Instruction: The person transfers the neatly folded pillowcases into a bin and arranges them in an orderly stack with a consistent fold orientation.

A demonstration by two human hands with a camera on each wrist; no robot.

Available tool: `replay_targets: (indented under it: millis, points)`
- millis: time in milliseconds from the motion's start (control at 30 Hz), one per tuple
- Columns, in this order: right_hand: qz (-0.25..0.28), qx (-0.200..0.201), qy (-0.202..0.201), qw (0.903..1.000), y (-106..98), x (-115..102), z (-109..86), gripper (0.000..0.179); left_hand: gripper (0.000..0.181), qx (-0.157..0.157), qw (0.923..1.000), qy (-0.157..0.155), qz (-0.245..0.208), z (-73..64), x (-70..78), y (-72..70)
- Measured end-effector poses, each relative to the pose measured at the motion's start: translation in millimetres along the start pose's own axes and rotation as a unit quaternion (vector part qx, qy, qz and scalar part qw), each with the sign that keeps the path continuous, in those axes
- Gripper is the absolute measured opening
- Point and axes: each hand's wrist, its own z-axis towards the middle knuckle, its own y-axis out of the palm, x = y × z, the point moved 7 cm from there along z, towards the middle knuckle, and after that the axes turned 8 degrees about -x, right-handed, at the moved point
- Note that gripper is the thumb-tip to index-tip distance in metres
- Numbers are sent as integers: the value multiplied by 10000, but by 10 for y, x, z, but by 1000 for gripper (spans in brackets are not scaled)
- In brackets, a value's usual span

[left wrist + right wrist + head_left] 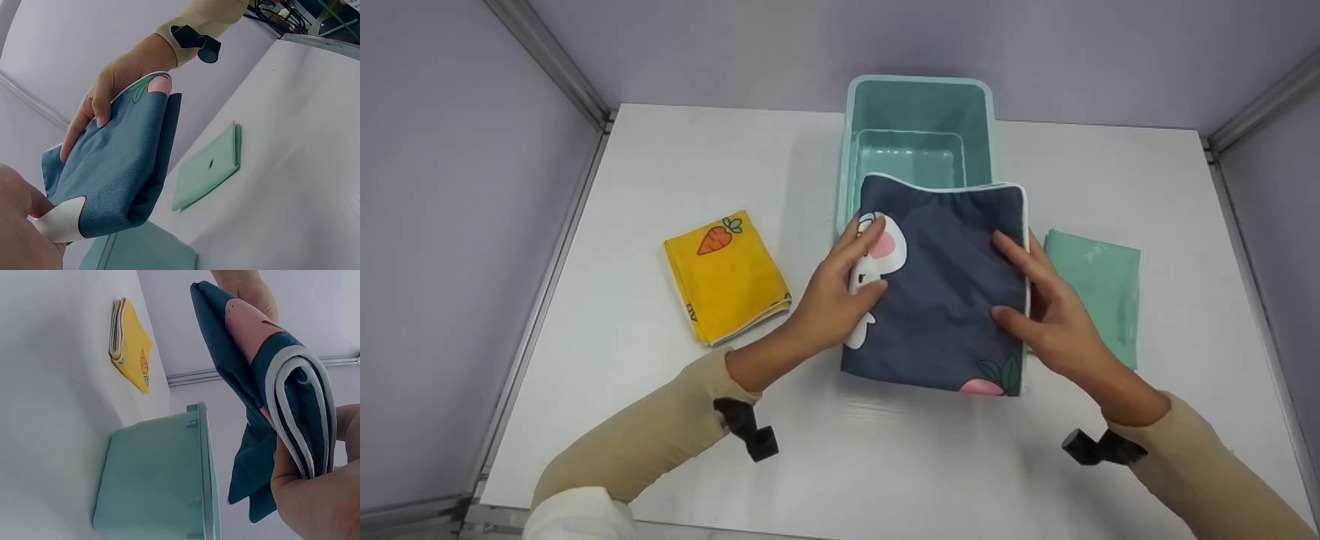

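Between both hands is a folded dark blue cloth (941, 292) with white piping, a white rabbit print and a pink fruit print with green leaves. My left hand (836, 292) grips its left edge, thumb and fingers on the rabbit print. On the opposite edge my right hand (1057, 319) holds it, thumb in front and some fingers hidden behind. Seen from the right wrist, the cloth (281, 365) is raised above the table, its folded layers showing at the piped edge. Its top overlaps the front of a green plastic bin (919, 105) in the head view.
A folded yellow cloth (735, 281) with a carrot print lies on the white table (615, 300) at the left. To the right lies a folded light green cloth (1099, 292), partly behind my right hand. Grey-lilac panels (735, 52) enclose the table's back and sides.
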Motion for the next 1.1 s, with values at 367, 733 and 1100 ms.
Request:
replay_targets:
  millis: [367,733,1100]
  points:
    - [-58,228,488,9985,-135,65,175,81,68,10,9999,-127,22,209,-3,-72]
    - [-34,239,645,9976,-234,121,350,80,69,37,9986,-514,127,405,-76,-151]
    - [-227,243,856,9958,-370,102,511,80,69,111,9962,-844,203,603,-100,-228]
